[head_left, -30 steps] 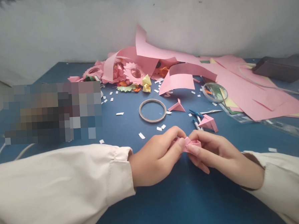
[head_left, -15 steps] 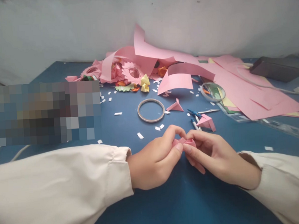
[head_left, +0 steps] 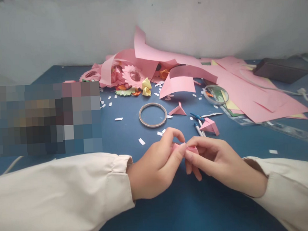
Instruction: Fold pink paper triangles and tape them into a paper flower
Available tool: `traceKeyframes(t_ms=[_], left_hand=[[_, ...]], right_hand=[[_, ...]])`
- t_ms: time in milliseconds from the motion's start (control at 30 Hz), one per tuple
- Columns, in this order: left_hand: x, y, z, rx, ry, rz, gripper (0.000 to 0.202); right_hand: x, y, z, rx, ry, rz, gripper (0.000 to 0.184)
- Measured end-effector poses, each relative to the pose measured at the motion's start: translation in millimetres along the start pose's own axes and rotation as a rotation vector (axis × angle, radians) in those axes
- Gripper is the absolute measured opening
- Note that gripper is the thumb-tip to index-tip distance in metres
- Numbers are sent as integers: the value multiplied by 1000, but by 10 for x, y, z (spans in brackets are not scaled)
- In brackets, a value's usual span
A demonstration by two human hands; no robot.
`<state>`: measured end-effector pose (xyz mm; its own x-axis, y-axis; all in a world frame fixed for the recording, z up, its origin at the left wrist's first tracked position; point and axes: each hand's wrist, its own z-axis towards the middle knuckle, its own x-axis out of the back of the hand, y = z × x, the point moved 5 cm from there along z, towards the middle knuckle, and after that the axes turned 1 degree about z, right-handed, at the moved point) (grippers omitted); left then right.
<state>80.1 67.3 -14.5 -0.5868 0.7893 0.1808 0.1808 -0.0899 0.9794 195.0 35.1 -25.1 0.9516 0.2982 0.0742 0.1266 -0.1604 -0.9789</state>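
Note:
A small folded piece of pink paper [head_left: 193, 150] is pinched between my two hands, mostly covered by the fingers. My left hand [head_left: 160, 167] grips its left side between thumb and index finger. On the right side, the thumb and index finger of my right hand [head_left: 215, 160] close on the same paper, other fingers curled below. Just beyond my hands lie two folded pink paper pieces, one [head_left: 210, 125] beside a blue-handled cutter or scissors [head_left: 196, 116] and a pen [head_left: 197, 129], the other [head_left: 178, 109] near a thin tape ring [head_left: 153, 115].
Pink paper sheets [head_left: 248, 90] lie at the right, under a white cable and near a dark flat device [head_left: 280, 69]. Pink paper rings [head_left: 133, 76] and curled strips pile up at the back. A clear tape roll [head_left: 216, 94] and white scraps [head_left: 142, 141] are scattered about.
Both hands still hold the pink paper, with small finger shifts; my right hand's lower fingers have moved slightly left. The whole view has shifted a little.

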Motion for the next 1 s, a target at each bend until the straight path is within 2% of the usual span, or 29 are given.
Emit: traceKeyframes(t_ms=[67,167,233,433,733,1000], left_hand=[[25,-19,2,53,28,84,21],[65,-37,-3,93,63,170,23],[75,-46,-7,101,68,191,22],[28,-79,-7,104,-18,157,19],[35,-121,13,80,61,-88,14],[16,-119,24,48,42,-90,15]], right_hand=[[47,-19,-22,80,83,-91,17],[124,-132,-80,349,236,-334,15],[127,-175,-104,460,259,-484,11],[112,-149,-64,385,228,-550,4],[116,-66,-12,144,245,-313,17],[143,-74,-16,188,370,-325,18]])
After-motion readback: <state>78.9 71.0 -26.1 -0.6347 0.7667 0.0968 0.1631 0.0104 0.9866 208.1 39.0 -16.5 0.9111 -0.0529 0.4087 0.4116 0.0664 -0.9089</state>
